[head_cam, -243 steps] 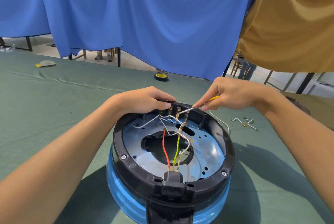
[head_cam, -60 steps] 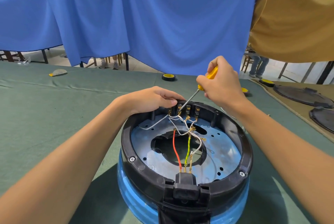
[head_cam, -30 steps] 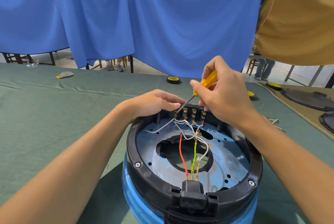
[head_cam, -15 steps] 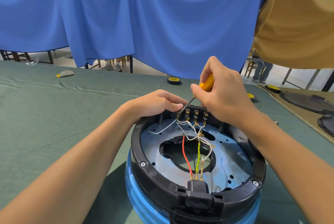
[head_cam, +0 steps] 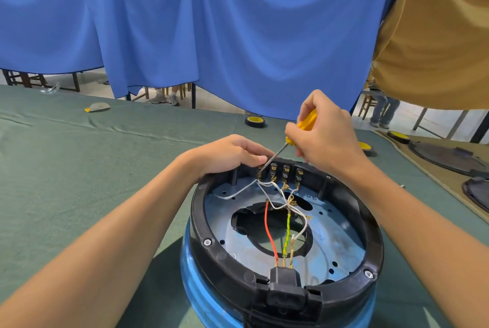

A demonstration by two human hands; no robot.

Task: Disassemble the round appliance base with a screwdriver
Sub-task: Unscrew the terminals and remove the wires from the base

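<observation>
Little change is seen against half a second ago: the screwdriver [head_cam: 306,119] is kept at the same slant and its tip is still set at the leftmost terminal of the terminal block [head_cam: 284,171]. Eight seconds ago the tool was held low and nearly flat, pinched close to the shaft. Now it is raised steeply and taken by the handle.

The screwdriver's long axis runs on a diagonal. The yellow handle is up, to the right and farther away, and the metal tip is pointed down and to the left, into the far side of the round appliance base [head_cam: 201,221]. The handle is enclosed by the right hand [head_cam: 328,139], whose fingers [head_cam: 308,100] are curled round it. The far-left rim of the base is gripped by the left hand [head_cam: 227,154], its fingers bent over the black edge beside the tip.

The base is stood on the green desk [head_cam: 79,155], open side up, near the front edge of the view. Its power socket [head_cam: 284,291] is turned toward the person and the terminal block is placed on the opposite, far rim. Red, green-yellow and white wires [head_cam: 270,227] are strung across the opening between the two.
</observation>
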